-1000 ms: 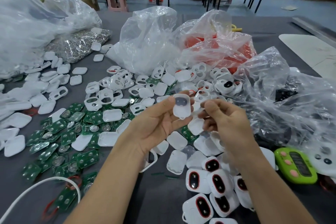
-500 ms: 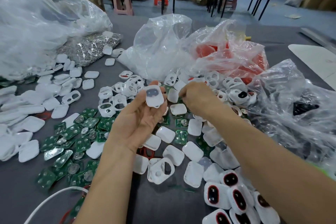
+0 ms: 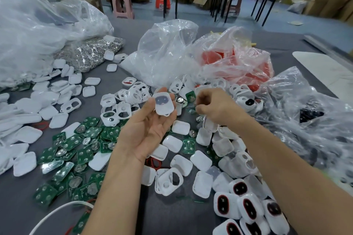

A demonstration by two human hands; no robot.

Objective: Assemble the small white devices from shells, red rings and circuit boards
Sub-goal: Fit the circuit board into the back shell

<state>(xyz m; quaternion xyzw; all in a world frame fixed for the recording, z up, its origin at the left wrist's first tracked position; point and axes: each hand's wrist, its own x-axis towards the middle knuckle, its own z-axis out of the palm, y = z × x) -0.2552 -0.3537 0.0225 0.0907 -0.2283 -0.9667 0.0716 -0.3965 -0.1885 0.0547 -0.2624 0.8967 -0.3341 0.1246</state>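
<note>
My left hand [image 3: 147, 131] is palm up above the table and pinches a white shell [image 3: 164, 104] with a dark patch on it between thumb and fingertips. My right hand [image 3: 215, 107] hovers just right of it, fingers curled down over the pile near a green circuit board [image 3: 191, 97]; whether it holds anything is hidden. More green circuit boards [image 3: 76, 143] lie at the left. Plain white shells [image 3: 28, 133] and shells with openings [image 3: 118, 112] are scattered around. A loose red ring [image 3: 154, 162] lies below my left wrist. Finished devices with red rings [image 3: 248, 208] sit at the lower right.
Clear plastic bags crowd the grey table: a large one [image 3: 28, 34] at the left, one [image 3: 168, 53] in the middle, one holding red parts [image 3: 238, 63], another [image 3: 305, 120] at the right. A bag of metal clips [image 3: 91, 55] lies behind the shells. A white cable [image 3: 57, 210] curves at the bottom left.
My right hand has left the shell and moved out over the pile behind it. My left hand kept holding the shell and shifted slightly left.
</note>
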